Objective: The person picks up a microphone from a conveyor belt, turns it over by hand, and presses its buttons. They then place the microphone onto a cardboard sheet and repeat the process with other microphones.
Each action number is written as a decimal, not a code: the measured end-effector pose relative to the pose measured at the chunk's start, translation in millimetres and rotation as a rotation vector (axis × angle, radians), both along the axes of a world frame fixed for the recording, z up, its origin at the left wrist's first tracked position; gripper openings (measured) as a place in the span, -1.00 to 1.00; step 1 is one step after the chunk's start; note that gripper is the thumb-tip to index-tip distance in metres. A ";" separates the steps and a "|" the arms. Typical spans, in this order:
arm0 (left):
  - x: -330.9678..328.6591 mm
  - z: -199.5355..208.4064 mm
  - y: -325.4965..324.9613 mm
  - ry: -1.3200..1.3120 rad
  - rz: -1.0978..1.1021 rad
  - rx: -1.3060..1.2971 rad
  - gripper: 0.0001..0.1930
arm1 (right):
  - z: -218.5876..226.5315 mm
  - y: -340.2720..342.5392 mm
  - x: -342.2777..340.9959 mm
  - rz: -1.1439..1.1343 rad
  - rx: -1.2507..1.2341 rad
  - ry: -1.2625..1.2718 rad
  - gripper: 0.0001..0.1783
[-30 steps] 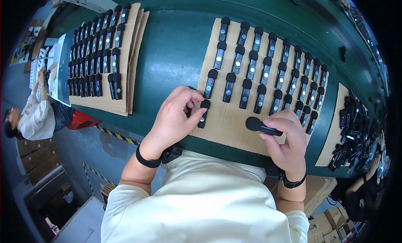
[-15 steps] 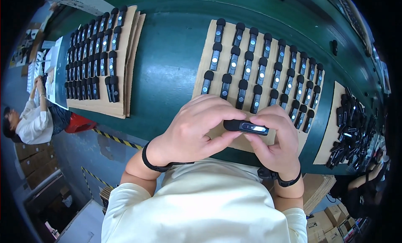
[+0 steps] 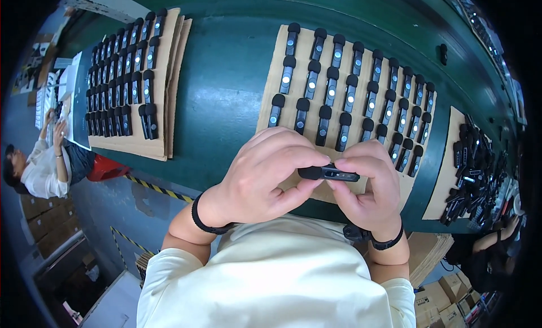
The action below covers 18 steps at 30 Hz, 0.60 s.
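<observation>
Between both hands I hold one small black clip-on microphone (image 3: 330,173) with a foam tip, level above the near edge of a cardboard sheet. My left hand (image 3: 265,178) pinches its foam end with thumb and forefinger. The thumb and forefinger of my right hand (image 3: 370,184) grip the other end. The side turned up shows a dark slot with small details. Behind my hands, rows of similar microphones (image 3: 350,91) lie on the cardboard sheet (image 3: 271,74), foam tips pointing away, many with a pale lit spot. My fingers hide part of the nearest row.
A second stack of cardboard (image 3: 169,102) with rows of microphones lies left on the green table (image 3: 220,91). At right, a heap of loose microphones (image 3: 471,170) covers another sheet. One person (image 3: 45,164) sits far left; another person's arm (image 3: 497,235) shows at right.
The microphone in my hands has rolled slightly, and its bright reflection is gone. The view has shifted a little. The person at left has moved a hand.
</observation>
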<state>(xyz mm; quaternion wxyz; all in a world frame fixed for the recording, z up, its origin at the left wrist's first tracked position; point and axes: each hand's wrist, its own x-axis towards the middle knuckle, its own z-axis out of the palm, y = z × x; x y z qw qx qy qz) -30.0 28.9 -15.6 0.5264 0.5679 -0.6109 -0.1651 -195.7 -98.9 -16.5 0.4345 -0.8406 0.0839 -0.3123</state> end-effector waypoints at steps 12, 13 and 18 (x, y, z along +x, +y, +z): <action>-4.4 -6.3 -2.8 0.037 0.012 0.034 -0.71 | 2.8 -3.4 -8.9 0.142 0.308 -0.050 -0.71; -5.0 -6.0 -3.1 0.037 0.013 0.033 -0.71 | 1.7 -2.8 -7.9 0.127 0.302 -0.074 -0.70; -4.9 -3.5 -1.6 0.011 -0.018 0.042 -0.69 | -3.8 1.0 -8.7 0.073 0.308 -0.097 -0.68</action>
